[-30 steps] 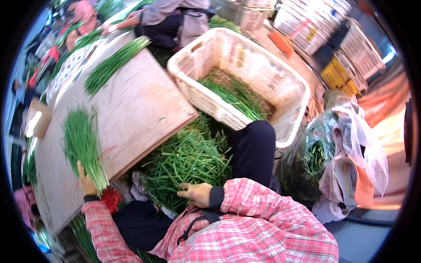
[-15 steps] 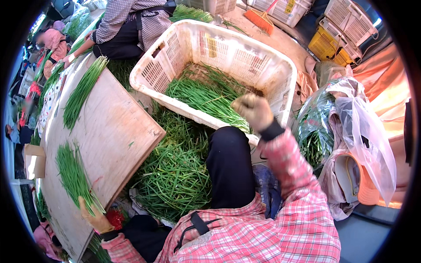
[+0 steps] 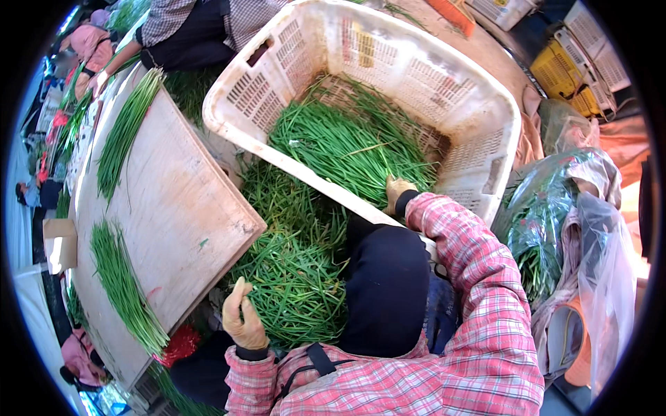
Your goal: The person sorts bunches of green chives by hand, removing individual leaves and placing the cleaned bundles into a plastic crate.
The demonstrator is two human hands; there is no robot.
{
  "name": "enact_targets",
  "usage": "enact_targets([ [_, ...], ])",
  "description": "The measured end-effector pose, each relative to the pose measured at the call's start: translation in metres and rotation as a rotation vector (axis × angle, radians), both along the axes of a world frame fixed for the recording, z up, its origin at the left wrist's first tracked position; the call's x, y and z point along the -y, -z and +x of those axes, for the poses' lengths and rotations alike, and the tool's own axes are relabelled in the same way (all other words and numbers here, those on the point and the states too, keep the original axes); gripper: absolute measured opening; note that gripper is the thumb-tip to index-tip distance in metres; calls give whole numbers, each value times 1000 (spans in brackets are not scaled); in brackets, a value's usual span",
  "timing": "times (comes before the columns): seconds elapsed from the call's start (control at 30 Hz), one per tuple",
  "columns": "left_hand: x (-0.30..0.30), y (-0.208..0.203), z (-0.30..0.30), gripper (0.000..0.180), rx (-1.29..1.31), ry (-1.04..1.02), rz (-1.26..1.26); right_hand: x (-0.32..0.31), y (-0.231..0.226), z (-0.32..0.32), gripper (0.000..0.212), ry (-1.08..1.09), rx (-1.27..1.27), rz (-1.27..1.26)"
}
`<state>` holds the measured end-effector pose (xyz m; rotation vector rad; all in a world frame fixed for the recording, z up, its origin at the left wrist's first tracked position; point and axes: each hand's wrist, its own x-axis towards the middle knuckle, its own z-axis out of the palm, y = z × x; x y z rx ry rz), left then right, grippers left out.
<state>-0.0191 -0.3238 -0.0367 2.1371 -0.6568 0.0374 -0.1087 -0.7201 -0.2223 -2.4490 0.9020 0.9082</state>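
My right hand (image 3: 399, 193), in a tan glove, reaches over the near rim of a white plastic crate (image 3: 313, 182). It touches the loose chives (image 3: 340, 149) heaped inside; its fingertips are hidden among the stalks, so their grip does not show. Held up empty over a pile of tangled green leaves (image 3: 298, 291), my left hand (image 3: 244, 319) is open, fingers partly bent and apart. On the wooden board (image 3: 187, 208) to the left lie two bunches of chives, one far (image 3: 129, 135) and one near (image 3: 125, 288). Something red (image 3: 180, 347) sits by the board's near corner.
Plastic-wrapped greens (image 3: 544, 236) and an orange-brimmed cap (image 3: 577, 343) lie at my right. Beyond the crate are a broom (image 3: 454, 15) and a yellow crate (image 3: 565, 73). Another person in a checked top (image 3: 166, 28) sits at the far left, reaching toward the board.
My left hand has left the near bunch on the board and moved right, over the leaf pile. My right hand has gone down into the crate's chives. The view has shifted.
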Motion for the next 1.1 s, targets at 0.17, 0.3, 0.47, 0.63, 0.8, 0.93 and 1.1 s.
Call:
enact_targets([
  [0.17, 16, 8, -8, 36, -100, 37, -13, 1, -5, 5, 134, 240, -57, -58],
  [0.3, 20, 4, -7, 35, -68, 92, 0, 10, 1, 0, 129, 85, -92, 80],
  [0.47, 22, 15, -11, 37, -182, 36, -70, -6, 23, -11, 130, 82, 38, -130],
  [0.63, 29, 8, -12, 36, -164, 105, -51, 16, 1, -3, 122, 111, 19, 125],
  [0.8, 43, -1, -4, 38, -244, 93, -131, 76, 4, 11, 79, 182, 187, 328],
  [0.93, 91, -35, 0, 34, -496, 156, -242, 125, -2, 18, 46, 211, 296, 630],
  [1.1, 194, -46, 9, 44, -1158, 301, -421, 138, -13, 12, 40, 174, 276, 586],
])
